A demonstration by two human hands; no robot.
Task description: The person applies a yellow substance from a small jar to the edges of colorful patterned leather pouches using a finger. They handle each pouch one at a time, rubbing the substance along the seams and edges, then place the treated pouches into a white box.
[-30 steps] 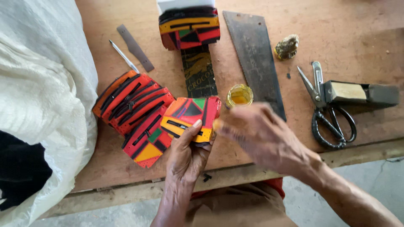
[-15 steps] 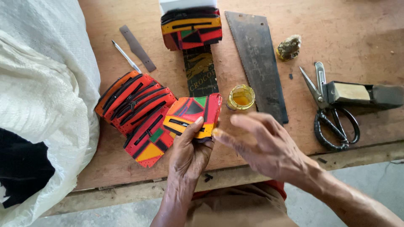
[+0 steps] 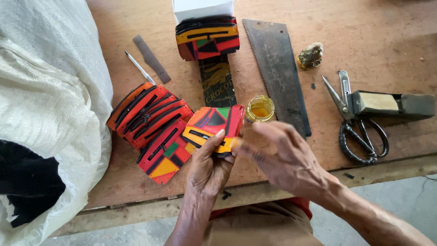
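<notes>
Presently, the patchwork pouch (image 3: 213,129), made of orange, red, green and black panels with a black zipper, sits above the worktop (image 3: 373,27) edge. Left hand (image 3: 207,166) grip pinches it, thumb on top. Right hand (image 3: 284,157), blurred, touches its right edge; grip state cannot be determined.

Both forearms are bare, no sleeves; the left hand (image 3: 207,171) and right hand (image 3: 287,159) wear no gloves, rings or watch.

A craft workshop: worn wooden workbench (image 3: 373,27) bearing a saw blade (image 3: 277,68), scissors (image 3: 359,132) and glue jar (image 3: 260,108).
</notes>
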